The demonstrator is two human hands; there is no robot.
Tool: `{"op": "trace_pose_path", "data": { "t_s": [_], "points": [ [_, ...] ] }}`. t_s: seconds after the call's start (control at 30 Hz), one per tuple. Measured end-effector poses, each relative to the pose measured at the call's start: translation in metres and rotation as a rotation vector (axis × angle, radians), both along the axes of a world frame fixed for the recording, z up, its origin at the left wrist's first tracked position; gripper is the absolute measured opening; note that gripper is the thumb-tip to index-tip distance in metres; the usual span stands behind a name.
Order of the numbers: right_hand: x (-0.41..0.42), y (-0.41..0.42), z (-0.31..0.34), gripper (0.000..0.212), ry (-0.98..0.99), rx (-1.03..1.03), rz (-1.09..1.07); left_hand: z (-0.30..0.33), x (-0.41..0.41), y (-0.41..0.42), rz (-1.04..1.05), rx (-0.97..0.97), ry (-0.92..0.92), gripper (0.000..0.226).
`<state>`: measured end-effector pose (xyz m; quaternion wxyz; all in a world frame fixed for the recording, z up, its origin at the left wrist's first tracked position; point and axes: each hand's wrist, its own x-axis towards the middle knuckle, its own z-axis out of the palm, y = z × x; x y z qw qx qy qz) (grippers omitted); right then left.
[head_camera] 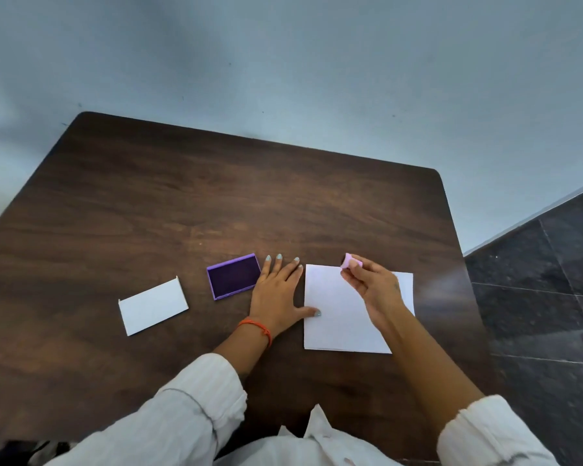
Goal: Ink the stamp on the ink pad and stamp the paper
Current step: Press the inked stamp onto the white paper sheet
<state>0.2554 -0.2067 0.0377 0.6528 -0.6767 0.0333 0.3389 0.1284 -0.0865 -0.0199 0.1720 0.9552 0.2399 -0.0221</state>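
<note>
A white sheet of paper [337,317] lies flat on the dark wooden table [182,203], right of centre. My right hand [372,290] is raised over the paper's far edge and pinches a small pink stamp [350,262] at its fingertips, dark face tilted to the left. An open purple ink pad [233,275] with a dark inked surface sits to the left of the paper. Between pad and paper, my left hand [280,290] rests flat on the table with fingers spread, its thumb tip on the paper's left edge.
A white rectangular lid or card [153,306] lies left of the ink pad. The table's right edge borders a dark tiled floor [546,297]. A pale wall rises behind the table's far edge.
</note>
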Motion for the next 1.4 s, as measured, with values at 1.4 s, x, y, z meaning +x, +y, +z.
{"op": "trace_pose_path", "data": {
  "t_s": [1.4],
  "points": [
    [-0.070,-0.026,-0.004,0.020,0.577,0.364,0.004,0.004,-0.074,-0.016,0.397,-0.272,-0.273,0.047]
  ]
}}
